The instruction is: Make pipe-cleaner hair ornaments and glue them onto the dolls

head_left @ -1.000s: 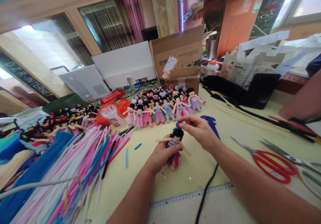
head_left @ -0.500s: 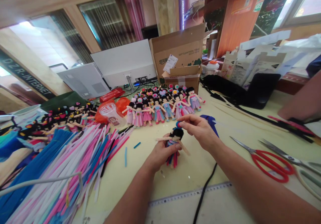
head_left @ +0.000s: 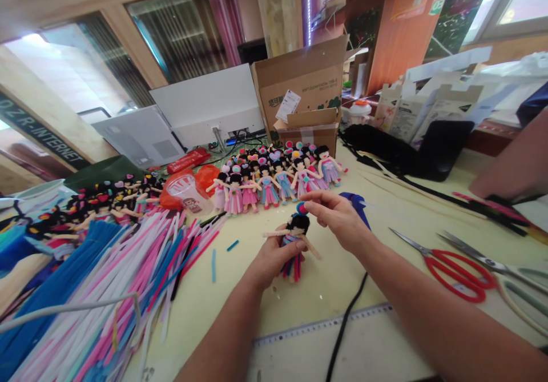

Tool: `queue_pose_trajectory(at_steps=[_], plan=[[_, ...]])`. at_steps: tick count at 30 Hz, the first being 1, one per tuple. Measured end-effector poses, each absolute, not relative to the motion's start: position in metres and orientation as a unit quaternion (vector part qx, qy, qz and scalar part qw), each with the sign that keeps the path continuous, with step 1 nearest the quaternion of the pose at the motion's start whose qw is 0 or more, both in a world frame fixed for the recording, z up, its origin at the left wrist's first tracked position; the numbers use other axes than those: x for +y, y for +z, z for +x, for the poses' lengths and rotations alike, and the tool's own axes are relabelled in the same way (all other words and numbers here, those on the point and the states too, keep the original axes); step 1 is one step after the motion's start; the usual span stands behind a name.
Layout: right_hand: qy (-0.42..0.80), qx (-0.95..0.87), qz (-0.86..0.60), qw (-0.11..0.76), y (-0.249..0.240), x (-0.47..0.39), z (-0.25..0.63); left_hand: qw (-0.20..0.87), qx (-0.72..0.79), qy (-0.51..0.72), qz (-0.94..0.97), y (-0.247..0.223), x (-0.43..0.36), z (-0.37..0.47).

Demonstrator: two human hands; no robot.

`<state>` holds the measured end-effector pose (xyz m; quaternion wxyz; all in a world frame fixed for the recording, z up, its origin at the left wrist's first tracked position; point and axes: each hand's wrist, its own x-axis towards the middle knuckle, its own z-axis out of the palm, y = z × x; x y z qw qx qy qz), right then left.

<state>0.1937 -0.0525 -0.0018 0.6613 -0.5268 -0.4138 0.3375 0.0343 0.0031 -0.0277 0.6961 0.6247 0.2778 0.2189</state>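
My left hand [head_left: 273, 259] is closed around the body of a small pipe-cleaner doll [head_left: 298, 229] with black hair, beige arms and a striped blue, pink and dark skirt. The doll is held upright above the table. At the top of its head is a round blue-and-red ornament [head_left: 302, 208]. My right hand [head_left: 331, 213] pinches this ornament between thumb and fingertips. Whether the ornament is fixed to the hair I cannot tell. Two short blue pipe-cleaner pieces [head_left: 213, 265] lie on the table, left of my left hand.
Rows of finished dolls [head_left: 274, 179] stand behind my hands, before a cardboard box [head_left: 299, 93]. Loose pipe cleaners [head_left: 124, 273] spread across the left. Red-handled scissors [head_left: 460, 273] and a second pair [head_left: 499, 268] lie right. A black cable [head_left: 347, 319] crosses a ruler strip [head_left: 295, 333] in front.
The whole view has shifted slightly. Both hands keep their hold on the doll and its ornament, with barely any movement between them.
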Motion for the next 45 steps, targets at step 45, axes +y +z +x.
queue_pose_trajectory(at_steps=[45], plan=[[0.454, -0.486, -0.536, 0.520, -0.049, -0.035, 0.163, 0.763, 0.253, 0.397, 0.444, -0.035, 0.028, 0.026]])
